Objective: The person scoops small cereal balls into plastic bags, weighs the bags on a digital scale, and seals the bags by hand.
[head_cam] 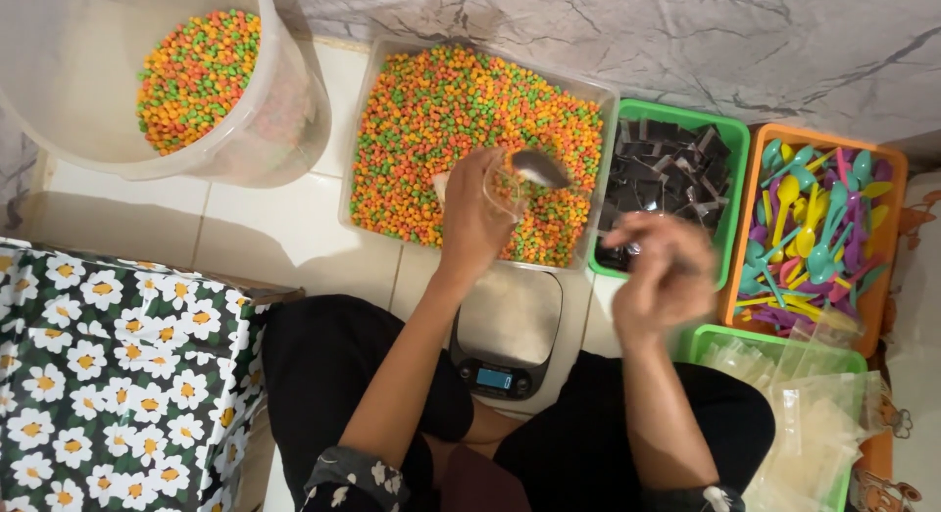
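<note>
The left hand [470, 218] clamps a clear cup [505, 184] over the pellet tray [588, 91] at twelve o'clock, best held level, while the blurred right hand [662, 277] at three o'clock hides its finger state.

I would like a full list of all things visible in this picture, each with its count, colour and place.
Clear bin: one, full of orange, green and yellow pellets, top centre.
White bucket: one, same pellets inside, top left.
Small clear cup: one, in the left hand over the bin.
Metal spoon: one, silver, resting in the cup.
Green tray: one, holds black packets, right of the bin.
Orange tray: one, holds many coloured plastic spoons, far right.
Second green tray: one, holds clear bags, bottom right.
Kitchen scale: one, grey, on the floor in front of the person.
Flowered cloth: one, black and white, bottom left.
Left hand: grip on the cup.
Right hand: blurred, near the black packets.
</note>
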